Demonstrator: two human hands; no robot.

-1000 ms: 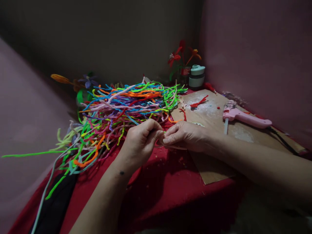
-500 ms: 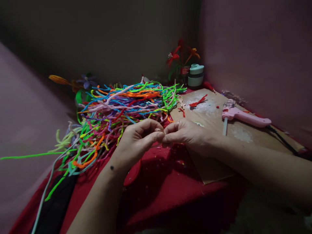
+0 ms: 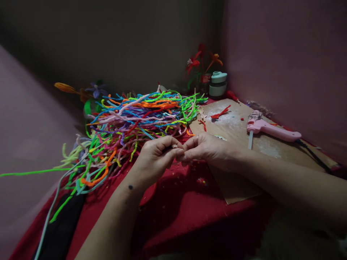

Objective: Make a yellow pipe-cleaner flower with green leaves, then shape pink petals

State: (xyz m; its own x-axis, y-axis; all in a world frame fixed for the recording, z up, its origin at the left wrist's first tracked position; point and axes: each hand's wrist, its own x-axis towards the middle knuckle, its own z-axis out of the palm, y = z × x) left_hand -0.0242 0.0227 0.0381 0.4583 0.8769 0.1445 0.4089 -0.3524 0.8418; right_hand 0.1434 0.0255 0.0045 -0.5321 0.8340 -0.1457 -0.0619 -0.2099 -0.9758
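Observation:
My left hand (image 3: pixel 159 155) and my right hand (image 3: pixel 203 148) meet fingertip to fingertip above the red cloth (image 3: pixel 176 202). Both are closed in a pinch. A tiny pale bit shows at the left fingertips, too small to name; whatever else lies between the fingers is hidden. Just behind the hands spreads a large heap of coloured pipe cleaners (image 3: pixel 141 112), in green, orange, pink, blue and purple. Part of a round red object (image 3: pixel 148 193) shows beneath my left wrist.
A pink glue gun (image 3: pixel 273 130) rests on a brown board (image 3: pixel 233 126) at right, its cord running off rightward. Red pipe-cleaner pieces (image 3: pixel 221 112) lie there too. Behind stand a mint-lidded container (image 3: pixel 217 83) and red flowers (image 3: pixel 193 62). A pale cord (image 3: pixel 51 213) crosses the left side.
My left hand has dipped slightly and its fingers have curled closer, with a pale bit now showing at the fingertips. My right hand has barely shifted. Surrounding objects stay put.

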